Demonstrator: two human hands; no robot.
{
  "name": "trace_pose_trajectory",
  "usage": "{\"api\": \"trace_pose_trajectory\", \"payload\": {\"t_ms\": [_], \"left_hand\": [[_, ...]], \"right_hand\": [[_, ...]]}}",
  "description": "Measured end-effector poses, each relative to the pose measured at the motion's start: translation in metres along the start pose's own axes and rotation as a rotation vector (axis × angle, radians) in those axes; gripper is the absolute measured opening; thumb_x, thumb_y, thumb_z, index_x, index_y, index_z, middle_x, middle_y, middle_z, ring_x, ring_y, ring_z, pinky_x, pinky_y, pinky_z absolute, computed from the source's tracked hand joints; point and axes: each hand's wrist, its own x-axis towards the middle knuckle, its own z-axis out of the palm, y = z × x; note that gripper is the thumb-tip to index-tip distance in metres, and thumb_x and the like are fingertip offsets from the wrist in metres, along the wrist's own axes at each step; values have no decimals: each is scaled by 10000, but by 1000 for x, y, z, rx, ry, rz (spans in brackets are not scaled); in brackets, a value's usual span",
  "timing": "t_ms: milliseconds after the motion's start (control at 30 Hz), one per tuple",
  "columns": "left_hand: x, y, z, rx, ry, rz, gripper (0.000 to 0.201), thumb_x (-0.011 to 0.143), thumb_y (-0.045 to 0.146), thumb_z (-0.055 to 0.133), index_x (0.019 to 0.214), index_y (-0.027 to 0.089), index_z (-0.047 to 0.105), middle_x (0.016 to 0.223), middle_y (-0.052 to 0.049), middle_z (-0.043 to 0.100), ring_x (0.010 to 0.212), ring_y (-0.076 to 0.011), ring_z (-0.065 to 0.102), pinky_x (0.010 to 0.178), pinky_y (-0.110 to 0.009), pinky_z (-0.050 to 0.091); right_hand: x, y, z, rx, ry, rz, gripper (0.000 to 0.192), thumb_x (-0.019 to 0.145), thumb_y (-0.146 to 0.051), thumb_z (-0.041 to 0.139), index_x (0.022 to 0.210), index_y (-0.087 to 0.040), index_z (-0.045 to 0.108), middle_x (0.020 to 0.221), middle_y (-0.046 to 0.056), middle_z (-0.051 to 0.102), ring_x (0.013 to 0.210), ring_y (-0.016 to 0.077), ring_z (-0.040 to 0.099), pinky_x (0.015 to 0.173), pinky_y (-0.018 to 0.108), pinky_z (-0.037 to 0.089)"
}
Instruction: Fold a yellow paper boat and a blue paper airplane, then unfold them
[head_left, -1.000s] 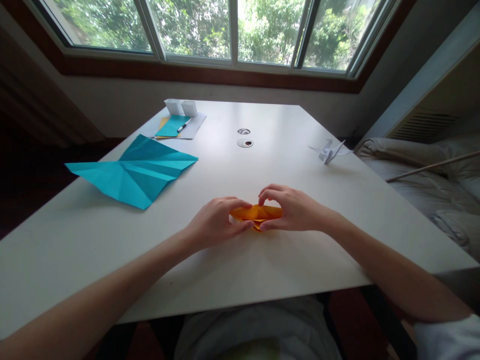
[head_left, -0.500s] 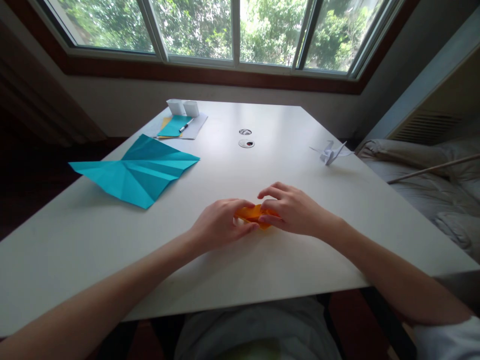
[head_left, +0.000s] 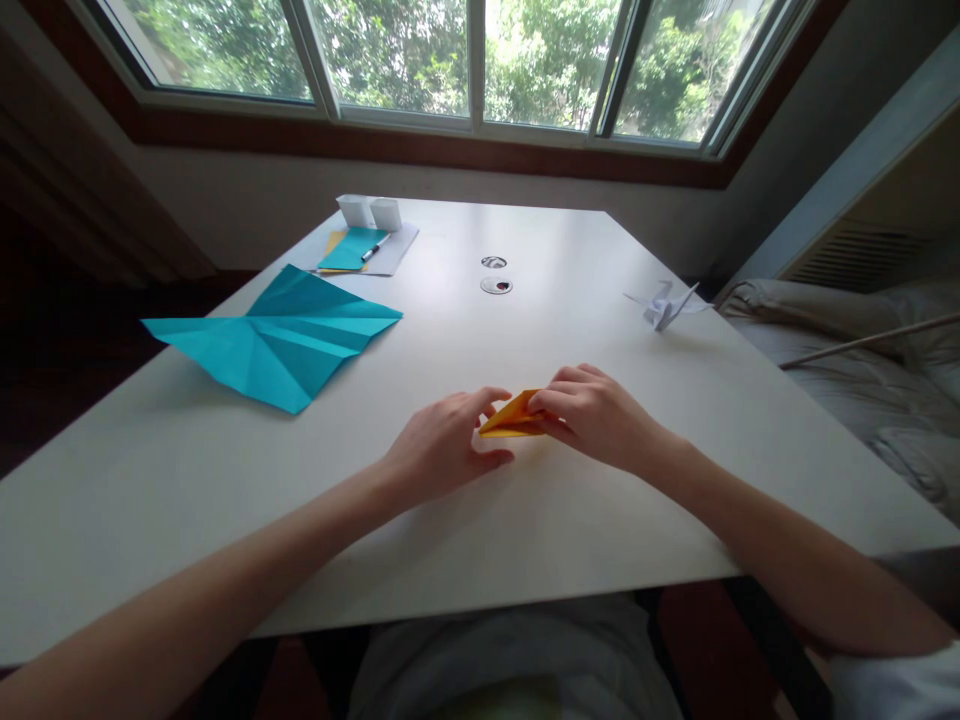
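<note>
- Orange paper (head_left: 512, 415), folded small into a flat pointed wedge, sits near the middle of the white desk (head_left: 525, 520), toward the near edge; its tip points left and a crease line runs along its length.
- Its upper face is a brighter orange, and the lower edge is darker where the layers stack.
- Right hand (head_left: 596, 415) has its fingers curled down over the wide end of the paper, pinching it against the desk.
- Left hand (head_left: 442, 450) rests on the desk just beside the tip, fingers loosely bent and half open; the thumb lies just below the point and the forefinger reaches toward it, but I cannot tell whether it grips the paper.
- Blue sheet (head_left: 277, 335), large and creased, lies spread out well to the left.
- White crane (head_left: 664, 305) stands far right on the desk.
- At the far left corner are two white cups (head_left: 371, 212), and in front of them a pen (head_left: 373, 247) on small sheets.
</note>
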Motion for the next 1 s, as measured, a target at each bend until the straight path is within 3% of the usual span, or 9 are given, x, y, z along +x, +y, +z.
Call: {"api": "trace_pose_trajectory", "payload": {"t_ms": [100,200,367,533,633,833,1000], "left_hand": [[3,-4,1,-204,31,4,369,731,322,610,1076,211,542,897,-21,660,719,-164,616,648,-286,496],[6,-5,3,-527,52,4,248,778,301,571,989,175,597,900,-32,670,765,-160,636,698,-286,524],[7,0,6,-881,187,-38,239,732,320,652,900,150,647,902,-50,698,835,-199,653,788,-339,537],[5,9,5,-910,343,-86,223,694,301,697,845,140,663,840,-49,707,758,-184,663,724,-311,563],[3,11,5,-873,372,-71,211,726,289,668,882,147,677,881,-48,705,797,-186,661,750,-313,562],[0,11,7,-781,338,10,231,773,254,611,981,171,669,1044,-68,665,887,-198,641,724,-317,576],[-1,9,9,-796,232,-5,292,782,261,594,1058,172,630,1092,-74,648,904,-200,644,777,-348,564]], "right_hand": [[0,-1,2,138,88,60,112,824,-250,550,818,-167,625,741,48,668,708,155,572,683,277,422],[1,-5,1,356,150,208,90,773,-226,586,830,-170,627,769,30,675,681,130,590,645,242,450],[4,-12,3,681,132,378,164,726,-233,608,874,-194,666,782,6,688,680,134,615,646,251,488],[7,-12,14,1190,188,453,240,695,-303,669,906,-191,678,868,32,695,789,186,649,716,316,522],[9,-12,18,1363,229,527,266,652,-337,708,865,-179,685,823,33,700,745,181,654,690,316,529],[12,-13,20,1490,245,604,244,628,-312,728,821,-168,689,771,26,700,695,163,649,686,320,525],[12,-13,21,1431,298,605,210,620,-297,728,771,-162,673,752,21,692,689,163,640,663,304,523]]}}
